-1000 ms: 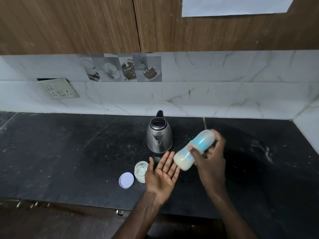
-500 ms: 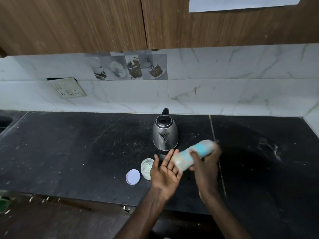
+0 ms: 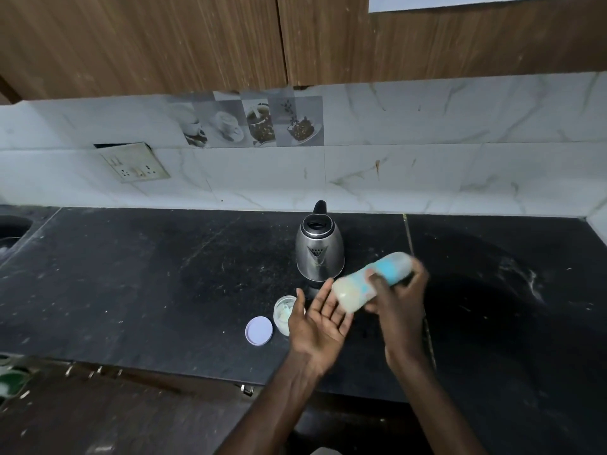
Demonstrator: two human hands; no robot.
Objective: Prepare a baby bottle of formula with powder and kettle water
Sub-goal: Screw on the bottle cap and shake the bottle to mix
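Note:
My right hand grips a baby bottle with a blue band, tilted with its milky end down to the left. That end sits over the fingers of my left hand, which is held flat, palm up. The bottle is motion-blurred. Behind it on the black counter stands a steel kettle with a black handle. A small open powder jar sits just left of my left hand, partly hidden by the thumb, and its pale round lid lies beside it.
A wall socket is on the tiled backsplash at the left. Wooden cabinets hang above. A sink edge shows at the far left. The counter's front edge runs below my forearms.
The bottle's lower end has swung down from above my left fingertips onto my open left palm. The view has shifted slightly.

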